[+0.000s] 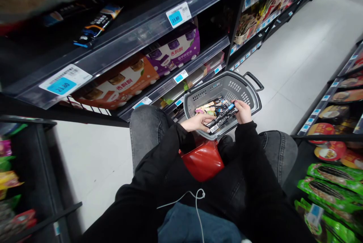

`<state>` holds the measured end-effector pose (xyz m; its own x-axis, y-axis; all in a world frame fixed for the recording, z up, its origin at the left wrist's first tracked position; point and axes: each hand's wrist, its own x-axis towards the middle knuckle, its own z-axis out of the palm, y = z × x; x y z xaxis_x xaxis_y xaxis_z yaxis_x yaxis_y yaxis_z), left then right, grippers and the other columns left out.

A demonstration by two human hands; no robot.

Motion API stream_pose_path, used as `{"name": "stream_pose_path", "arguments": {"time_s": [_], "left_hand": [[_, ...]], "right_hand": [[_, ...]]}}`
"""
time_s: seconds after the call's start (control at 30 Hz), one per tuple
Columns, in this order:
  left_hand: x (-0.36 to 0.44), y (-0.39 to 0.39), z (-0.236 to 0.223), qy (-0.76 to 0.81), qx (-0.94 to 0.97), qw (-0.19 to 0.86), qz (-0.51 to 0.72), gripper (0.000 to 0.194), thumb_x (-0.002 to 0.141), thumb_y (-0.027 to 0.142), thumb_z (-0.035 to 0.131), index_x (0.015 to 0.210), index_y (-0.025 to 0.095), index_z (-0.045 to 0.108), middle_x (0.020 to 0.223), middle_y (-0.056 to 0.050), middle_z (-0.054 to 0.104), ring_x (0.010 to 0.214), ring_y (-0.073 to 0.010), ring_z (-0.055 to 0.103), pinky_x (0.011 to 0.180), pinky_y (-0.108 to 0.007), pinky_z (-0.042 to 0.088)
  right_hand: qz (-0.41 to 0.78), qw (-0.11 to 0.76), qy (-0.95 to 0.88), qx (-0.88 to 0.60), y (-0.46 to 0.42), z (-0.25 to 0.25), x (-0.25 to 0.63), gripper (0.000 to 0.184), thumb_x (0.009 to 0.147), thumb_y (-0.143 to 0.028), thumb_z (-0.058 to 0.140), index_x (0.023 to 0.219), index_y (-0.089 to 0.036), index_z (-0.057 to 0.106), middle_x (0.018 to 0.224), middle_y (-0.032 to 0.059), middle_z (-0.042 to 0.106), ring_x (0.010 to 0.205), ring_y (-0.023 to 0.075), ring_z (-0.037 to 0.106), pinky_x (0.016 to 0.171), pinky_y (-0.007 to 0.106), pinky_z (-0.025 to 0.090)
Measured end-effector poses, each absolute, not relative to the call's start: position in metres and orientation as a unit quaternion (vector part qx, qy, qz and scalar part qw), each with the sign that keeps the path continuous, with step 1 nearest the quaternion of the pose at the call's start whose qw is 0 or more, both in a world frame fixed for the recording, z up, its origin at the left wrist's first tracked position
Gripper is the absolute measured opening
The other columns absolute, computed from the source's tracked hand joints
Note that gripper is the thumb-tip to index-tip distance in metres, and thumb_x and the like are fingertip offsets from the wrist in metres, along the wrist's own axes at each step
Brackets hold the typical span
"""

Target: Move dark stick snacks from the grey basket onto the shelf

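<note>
A grey plastic shopping basket (195,101) stands on the floor between my knees. Over its near side, both hands hold a thin black stick packet (221,119) stretched at a slant. My left hand (197,122) pinches its lower left end, by a white barcode patch. At the upper right end, my right hand (242,111) has closed its fingers on it. Several more stick packets (208,107), some black and some pale or colourful, lie inside the basket beneath. A similar black packet (98,26) rests alone on the upper shelf at the left.
The shelf rack (127,42) with price tags runs close along the left. Purple (176,50) and orange (119,84) drink cartons fill its lower level. A red glossy bag (202,161) sits in my lap. More shelves with green packets (334,190) stand close at the right.
</note>
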<state>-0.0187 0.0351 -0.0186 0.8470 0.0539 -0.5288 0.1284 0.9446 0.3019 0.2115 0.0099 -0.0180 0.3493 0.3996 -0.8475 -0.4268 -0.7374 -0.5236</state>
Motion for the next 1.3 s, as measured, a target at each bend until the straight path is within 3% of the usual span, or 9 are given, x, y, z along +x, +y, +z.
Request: {"name": "stream_pose_path", "arguments": {"time_s": [0.2,0.3,0.4,0.5,0.6,0.83,1.1,1.2,1.3], "left_hand": [[-0.02,0.039,-0.007,0.243,0.057,0.968,-0.004,0.074,0.054,0.011,0.082,0.123,0.016,0.055,0.117,-0.014,0.062,0.099,-0.0246,0.064,0.084,-0.035,0.051],[-0.016,0.037,0.005,0.181,-0.047,0.981,-0.042,0.061,0.07,0.042,0.075,0.12,0.014,0.055,0.116,-0.017,0.061,0.096,-0.029,0.065,0.08,-0.042,0.052],[-0.009,0.032,0.012,0.187,-0.038,0.977,-0.1,0.062,0.073,0.059,0.065,0.109,0.009,0.059,0.095,-0.016,0.066,0.078,-0.0224,0.066,0.07,-0.037,0.053],[-0.003,0.028,0.01,0.266,0.059,0.956,-0.107,0.06,0.062,0.051,0.076,0.102,0.01,0.06,0.079,-0.009,0.063,0.061,-0.0152,0.061,0.058,-0.03,0.05],[0.0,0.027,-0.001,0.354,0.124,0.924,-0.071,0.057,0.054,0.043,0.081,0.096,0.011,0.059,0.078,-0.004,0.061,0.06,-0.0124,0.058,0.056,-0.026,0.048],[-0.003,0.028,-0.018,0.477,0.29,0.829,-0.026,0.039,0.048,0.032,0.082,0.074,0.009,0.064,0.059,0.004,0.052,0.055,-0.0088,0.045,0.052,-0.021,0.034],[-0.002,0.038,-0.011,0.499,0.368,0.784,0.007,0.034,0.046,0.031,0.082,0.067,0.009,0.066,0.055,0.005,0.048,0.057,-0.0079,0.037,0.055,-0.021,0.025],[-0.002,0.043,-0.008,0.514,0.361,0.778,0.027,0.033,0.045,0.03,0.082,0.064,0.009,0.065,0.056,0.004,0.051,0.058,-0.0097,0.043,0.057,-0.021,0.03],[-0.005,0.047,-0.005,0.528,0.344,0.774,0.057,0.033,0.046,0.028,0.082,0.071,0.01,0.07,0.07,-0.001,0.064,0.072,-0.0157,0.056,0.069,-0.024,0.041]], "right_hand": [[0.573,0.396,0.006,-0.718,0.011,-0.017,0.212,0.043,0.051,-0.048,0.079,0.073,-0.015,0.064,0.064,0.0003,0.059,0.053,0.0094,0.049,0.047,0.021,0.039],[0.581,0.423,-0.005,-0.695,0.013,-0.014,0.21,0.044,0.055,-0.052,0.078,0.077,-0.018,0.062,0.068,-0.0015,0.06,0.059,0.0092,0.053,0.057,0.022,0.046],[0.614,0.424,-0.013,-0.666,0.013,-0.008,0.21,0.045,0.06,-0.056,0.076,0.082,-0.02,0.061,0.066,-0.0019,0.058,0.065,0.0122,0.058,0.063,0.025,0.051],[0.648,0.408,-0.018,-0.643,0.013,-0.004,0.213,0.049,0.061,-0.059,0.074,0.088,-0.02,0.061,0.07,0.0006,0.061,0.071,0.0154,0.062,0.063,0.028,0.053],[0.666,0.391,-0.009,-0.635,0.013,-0.002,0.216,0.056,0.059,-0.063,0.074,0.092,-0.02,0.058,0.08,0.001,0.062,0.071,0.015,0.062,0.062,0.029,0.056],[0.65,0.346,0.0,-0.676,0.012,-0.007,0.211,0.051,0.054,-0.046,0.083,0.088,-0.018,0.057,0.078,-0.0007,0.062,0.063,0.0135,0.062,0.053,0.028,0.058],[0.593,0.334,0.017,-0.732,0.008,-0.015,0.219,0.046,0.049,-0.041,0.084,0.076,-0.015,0.056,0.062,-0.0024,0.059,0.05,0.0123,0.059,0.041,0.022,0.053],[0.601,0.334,0.019,-0.726,0.009,-0.014,0.222,0.044,0.051,-0.038,0.083,0.077,-0.016,0.054,0.062,-0.0029,0.06,0.05,0.0128,0.06,0.041,0.023,0.055],[0.608,0.33,0.018,-0.721,0.01,-0.011,0.224,0.043,0.055,-0.036,0.081,0.079,-0.017,0.052,0.064,-0.0021,0.06,0.05,0.0134,0.06,0.043,0.025,0.056]]}}
